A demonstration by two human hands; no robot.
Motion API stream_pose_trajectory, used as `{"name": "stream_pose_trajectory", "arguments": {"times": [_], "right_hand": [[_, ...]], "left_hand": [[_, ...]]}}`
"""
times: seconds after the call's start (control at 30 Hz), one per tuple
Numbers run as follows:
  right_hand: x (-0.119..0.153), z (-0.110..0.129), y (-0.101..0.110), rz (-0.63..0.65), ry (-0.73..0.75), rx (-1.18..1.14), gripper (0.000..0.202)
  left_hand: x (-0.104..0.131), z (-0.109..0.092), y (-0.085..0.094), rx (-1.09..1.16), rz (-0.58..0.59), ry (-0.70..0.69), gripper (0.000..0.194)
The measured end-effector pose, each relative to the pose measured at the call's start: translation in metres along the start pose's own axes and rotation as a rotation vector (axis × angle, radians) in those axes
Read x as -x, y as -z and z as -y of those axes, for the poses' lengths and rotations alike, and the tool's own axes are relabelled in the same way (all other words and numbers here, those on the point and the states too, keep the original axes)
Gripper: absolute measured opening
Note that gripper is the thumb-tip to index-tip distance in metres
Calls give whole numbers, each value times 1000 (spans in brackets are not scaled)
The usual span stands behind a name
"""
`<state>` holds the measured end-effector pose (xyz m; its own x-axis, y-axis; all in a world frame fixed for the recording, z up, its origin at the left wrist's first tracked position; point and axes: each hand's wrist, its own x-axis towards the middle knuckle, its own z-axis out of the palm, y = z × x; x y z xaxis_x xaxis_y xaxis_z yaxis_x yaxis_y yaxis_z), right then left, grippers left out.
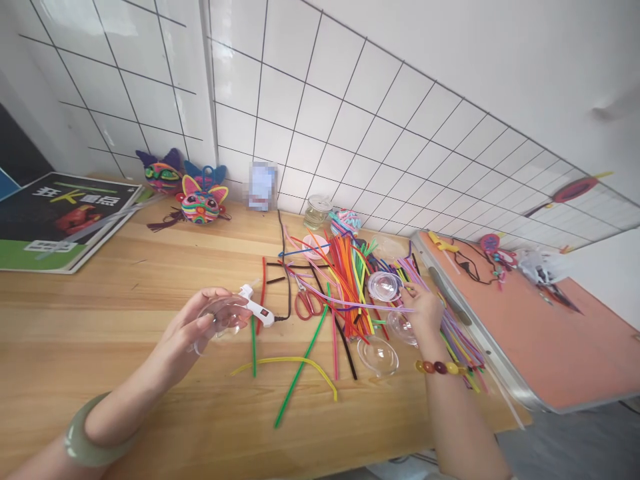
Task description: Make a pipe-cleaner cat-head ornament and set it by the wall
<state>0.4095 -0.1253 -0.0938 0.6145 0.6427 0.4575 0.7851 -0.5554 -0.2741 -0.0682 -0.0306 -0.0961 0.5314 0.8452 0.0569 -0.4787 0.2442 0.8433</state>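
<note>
My left hand (200,320) is closed around a clear plastic half-sphere (220,317) above the left part of the table. Just beyond its fingers lies a white glue gun (260,311) with a black cord. My right hand (423,307) pinches the rim of another clear plastic half-sphere (384,287), raised over the pipe cleaners. Below it, further clear half-spheres (379,356) rest on the table. A thick bundle of coloured pipe cleaners (347,280) lies between the hands. Red-handled scissors (307,305) lie beside the bundle.
Loose green (300,370) and yellow pipe cleaners (300,360) cross the wooden table (165,407). Decorated animal-face ornaments (200,200), a phone (263,187) and a glass jar (318,212) stand along the tiled wall. A large booklet (65,220) lies left; an orange-topped table (525,333) adjoins right.
</note>
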Motion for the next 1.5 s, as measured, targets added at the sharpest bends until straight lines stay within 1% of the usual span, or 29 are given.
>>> {"name": "stream_pose_trajectory", "arguments": {"times": [0.17, 0.4, 0.53, 0.67, 0.8, 0.93, 1.1, 1.23, 1.3, 1.5], "right_hand": [[3, 3, 0, -140, 57, -53, 40], [7, 7, 7, -329, 156, -81, 37], [7, 8, 11, -390, 200, -94, 34], [8, 10, 15, -408, 233, -112, 31], [9, 8, 15, -398, 225, -122, 31], [10, 6, 12, -362, 177, -128, 33], [9, 5, 10, -264, 135, -166, 34], [7, 2, 7, -175, 106, -210, 41], [6, -1, 5, -131, 88, -228, 41], [3, -7, 1, -57, 10, -240, 42]], "left_hand": [[-1, -1, -1, 7, 0, 5, 29], [0, -3, -4, 12, 8, -9, 30], [1, -3, -4, 10, 22, -17, 30], [1, -3, -4, 8, 29, -24, 30], [1, -3, -3, -6, 45, -18, 30], [1, -4, -5, -13, 32, -14, 31], [1, -7, -8, -29, 18, -6, 31], [2, -7, -8, -35, 15, -4, 32], [2, -6, -7, -30, 12, 0, 32], [1, -6, -7, 1, 14, -6, 31]]}}
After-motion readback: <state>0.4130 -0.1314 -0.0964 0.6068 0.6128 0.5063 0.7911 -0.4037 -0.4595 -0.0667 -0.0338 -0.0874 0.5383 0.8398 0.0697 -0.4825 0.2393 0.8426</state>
